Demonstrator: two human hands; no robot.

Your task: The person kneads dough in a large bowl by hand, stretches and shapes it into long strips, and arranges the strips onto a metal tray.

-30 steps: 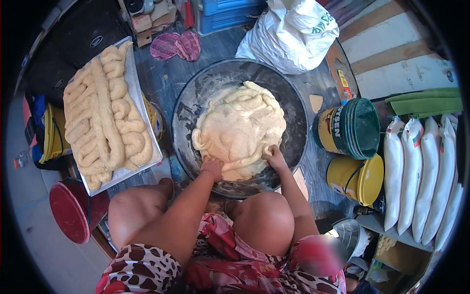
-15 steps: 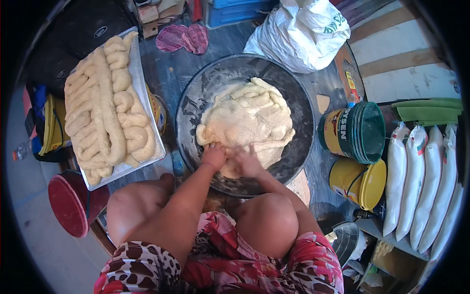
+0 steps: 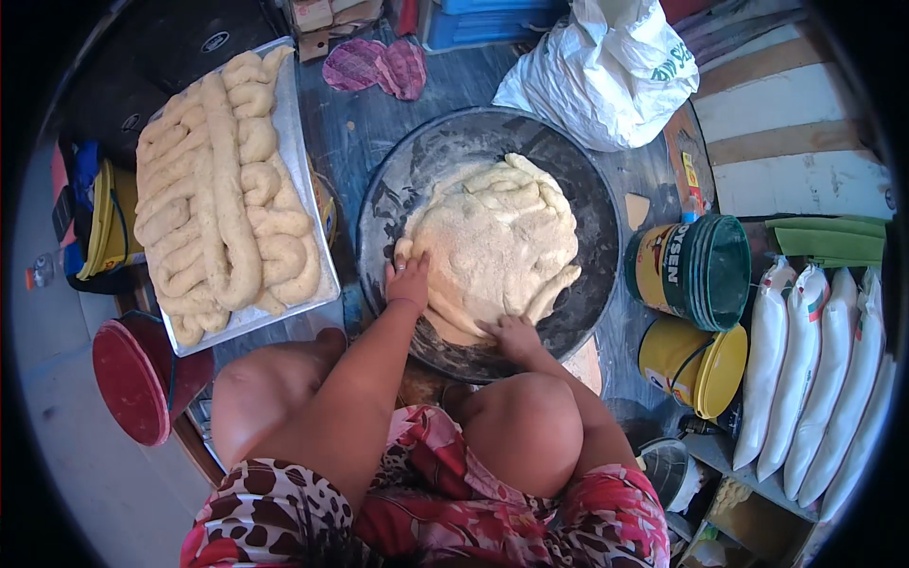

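Note:
A broad mound of pale dough point(image 3: 497, 241), dusted with tan powder, lies in a wide black basin point(image 3: 390, 204). Folds and thick ropes of dough show along its far and right sides. My left hand point(image 3: 407, 282) rests on the dough's left edge with its fingers spread. At the near edge, my right hand point(image 3: 516, 338) touches the dough with its fingers stretched toward the left, the tips partly against the dough. Brownish powder point(image 3: 456, 329) lies in the basin between my hands.
On the left, a metal tray point(image 3: 295, 142) carries thick dough ropes point(image 3: 222, 189). A red bucket point(image 3: 133, 379) stands below it. To the right are a green bucket point(image 3: 715, 270), a yellow bucket point(image 3: 715, 369) and several filled white bags point(image 3: 791, 379). A white sack point(image 3: 606, 80) sits behind the basin.
My hands have moved apart: the left went up along the dough's left edge, the right shifted right along the near edge. The whole view has shifted slightly.

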